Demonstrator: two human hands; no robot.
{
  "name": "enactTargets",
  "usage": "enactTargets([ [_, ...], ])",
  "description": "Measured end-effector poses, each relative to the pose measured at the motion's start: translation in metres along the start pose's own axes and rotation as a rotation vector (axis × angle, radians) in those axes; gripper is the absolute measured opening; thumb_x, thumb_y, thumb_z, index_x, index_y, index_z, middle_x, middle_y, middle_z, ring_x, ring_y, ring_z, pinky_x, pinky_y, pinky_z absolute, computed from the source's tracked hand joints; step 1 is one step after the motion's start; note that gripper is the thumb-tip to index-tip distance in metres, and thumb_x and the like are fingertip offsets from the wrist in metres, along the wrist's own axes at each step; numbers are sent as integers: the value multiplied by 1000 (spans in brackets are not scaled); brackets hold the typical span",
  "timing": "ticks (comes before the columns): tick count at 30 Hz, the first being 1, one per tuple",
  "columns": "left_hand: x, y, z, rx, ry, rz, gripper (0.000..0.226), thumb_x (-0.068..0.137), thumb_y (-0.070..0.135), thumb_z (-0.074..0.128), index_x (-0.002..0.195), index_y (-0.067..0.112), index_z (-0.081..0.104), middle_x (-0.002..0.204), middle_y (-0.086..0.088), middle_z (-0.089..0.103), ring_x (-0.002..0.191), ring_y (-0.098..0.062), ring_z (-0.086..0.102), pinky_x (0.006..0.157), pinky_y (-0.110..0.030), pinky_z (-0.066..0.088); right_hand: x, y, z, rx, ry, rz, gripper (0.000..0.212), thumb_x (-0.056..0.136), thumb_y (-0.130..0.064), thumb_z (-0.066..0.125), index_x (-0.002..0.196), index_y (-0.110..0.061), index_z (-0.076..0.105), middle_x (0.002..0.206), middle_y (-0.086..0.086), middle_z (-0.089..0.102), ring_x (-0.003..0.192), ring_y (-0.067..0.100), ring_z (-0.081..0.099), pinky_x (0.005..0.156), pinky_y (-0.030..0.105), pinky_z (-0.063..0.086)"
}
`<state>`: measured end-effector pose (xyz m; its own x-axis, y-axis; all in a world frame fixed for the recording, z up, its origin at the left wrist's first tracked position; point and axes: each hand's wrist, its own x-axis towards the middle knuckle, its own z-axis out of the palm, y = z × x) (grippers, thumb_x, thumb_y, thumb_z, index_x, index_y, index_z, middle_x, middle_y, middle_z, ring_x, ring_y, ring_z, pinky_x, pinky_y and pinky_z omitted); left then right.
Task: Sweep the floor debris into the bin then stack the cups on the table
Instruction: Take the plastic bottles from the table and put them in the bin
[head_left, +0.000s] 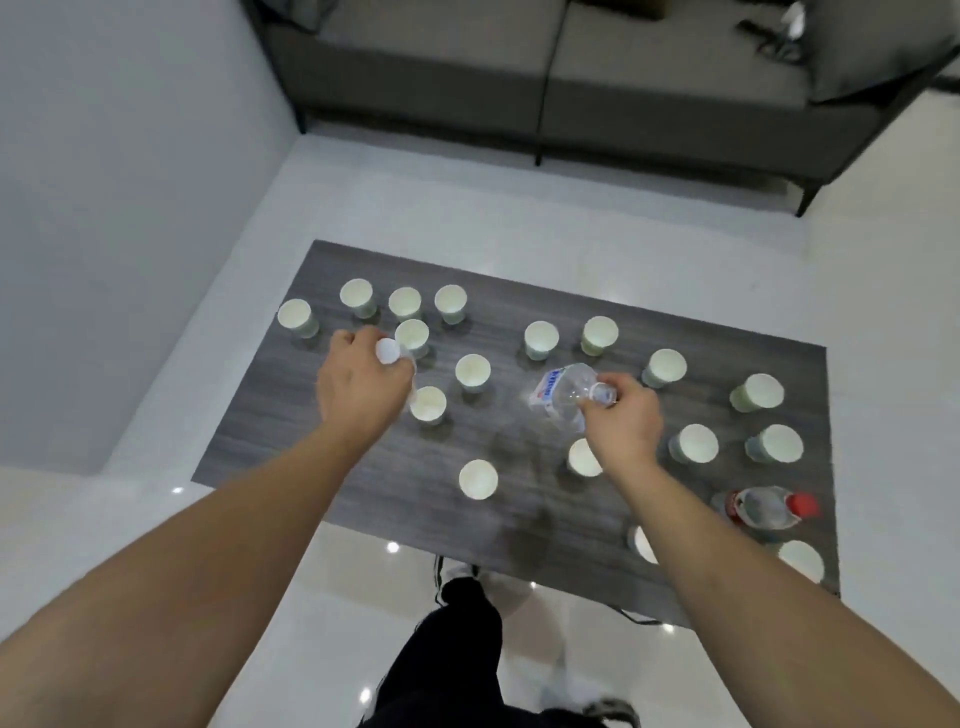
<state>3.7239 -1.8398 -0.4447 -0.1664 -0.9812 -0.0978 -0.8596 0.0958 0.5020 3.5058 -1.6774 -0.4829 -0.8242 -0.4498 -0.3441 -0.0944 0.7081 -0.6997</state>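
Seemingly upright cups (472, 372) between left hand (363, 384), right hand (621, 415), bottle (563, 395) gripped

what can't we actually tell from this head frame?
- Cup and cup: partly hidden behind the right forearm.
- Whether any cups hold liquid: too bright and small.
- White object in the left hand: a cap or not, blurred.
- Label on the bottle held by the right hand: unreadable.
- Floor debris and bin: none in view.
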Motion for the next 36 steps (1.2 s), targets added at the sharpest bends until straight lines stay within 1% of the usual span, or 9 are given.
enactTargets([
  [5, -89, 154, 11, -113, -17, 293, 18, 75, 43, 54, 87, 30, 55, 93, 5, 47, 74, -19, 48, 68, -30, 33, -31, 34, -161, 167, 217, -75, 33, 78, -18, 73, 111, -16, 73, 104, 6, 72, 94, 26, 67, 82, 39, 56],
  [7, -139, 219, 25, -188, -62, 421, 19, 76, 42, 54, 92, 31, 57, 95, 6, 48, 78, -19, 50, 70, -30, 35, -47, 63, -234, 223, 346, -88, 31, 78, -17, 72, 108, -17, 74, 97, 3, 72, 88, 25, 66, 75, 33, 53],
  [10, -224, 314, 52, -288, -157, 633, 19, 78, 40, 57, 95, 32, 58, 98, 8, 48, 84, -17, 51, 73, -28, 36, -80, 120, -341, 281, 534, -53, 23, 78, -15, 70, 100, -18, 71, 91, 1, 68, 85, 25, 65, 65, 27, 44],
  [12, -289, 370, 74, -324, -240, 776, 19, 79, 39, 57, 96, 30, 58, 100, 7, 50, 86, -17, 51, 74, -28, 35, -112, 166, -406, 318, 676, -7, 15, 77, -11, 70, 89, -19, 67, 79, -2, 65, 80, 28, 65, 60, 28, 48],
  [16, -437, 459, 122, -348, -403, 1039, 24, 82, 43, 55, 100, 28, 59, 102, 4, 50, 85, -19, 52, 74, -29, 36, -196, 272, -511, 364, 960, 135, 17, 76, -11, 70, 79, -27, 63, 73, -6, 66, 77, 23, 66, 64, 33, 52],
  [18, -514, 487, 145, -357, -498, 1181, 24, 82, 44, 55, 98, 28, 59, 99, 4, 50, 83, -19, 54, 72, -28, 38, -242, 326, -547, 390, 1098, 221, 17, 76, -13, 71, 84, -27, 65, 73, -14, 64, 75, 20, 65, 65, 30, 50],
  [25, -768, 526, 214, -343, -873, 1596, 22, 82, 44, 59, 97, 28, 60, 94, 5, 51, 80, -15, 54, 66, -26, 35, -400, 485, -595, 498, 1485, 620, 18, 77, -11, 70, 91, -20, 68, 80, -7, 63, 79, 20, 63, 63, 28, 46],
  [29, -891, 529, 244, -318, -1077, 1751, 20, 81, 41, 59, 97, 29, 59, 94, 6, 51, 79, -15, 54, 67, -28, 39, -460, 556, -609, 518, 1599, 838, 19, 77, -12, 70, 95, -18, 70, 94, 4, 68, 81, 22, 64, 61, 25, 45],
  [36, -1063, 561, 332, -197, -1346, 1885, 21, 81, 36, 64, 99, 27, 60, 97, 5, 51, 82, -16, 54, 69, -25, 38, -491, 675, -679, 543, 1703, 1047, 17, 76, -10, 72, 90, -20, 69, 83, 2, 70, 76, 23, 65, 58, 25, 43],
])
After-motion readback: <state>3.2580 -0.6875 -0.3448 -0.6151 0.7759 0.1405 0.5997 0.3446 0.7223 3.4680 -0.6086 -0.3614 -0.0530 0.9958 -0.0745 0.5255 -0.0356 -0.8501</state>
